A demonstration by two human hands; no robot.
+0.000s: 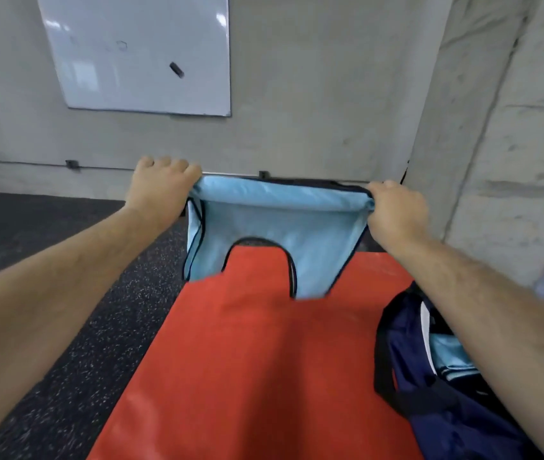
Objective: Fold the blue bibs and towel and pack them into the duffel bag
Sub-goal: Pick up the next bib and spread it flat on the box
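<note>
Nearest, at the lower right, the dark blue duffel bag sits open on the red mat, with pale blue cloth already showing inside its mouth; whether that is a bib or the towel cannot be told. The right forearm crosses above it.

Farther out, over the far end of the mat, both arms reach forward and hold up a light blue bib. The left hand has its fingers curled down onto the bib's left top corner, and the right hand is closed in a fist on the right top corner. The top edge is stretched between them and already rolled over toward the viewer.

The bib's long axis at this moment runs left to right between the hands. Its neck opening, a dark-trimmed arch, points down toward the mat, and the two lower flaps hang free, the ends near the red surface.

To fold it well, I judge the hands should keep equal tension, stay level, lower the bib flat onto the mat, then match the edges before creasing.
</note>
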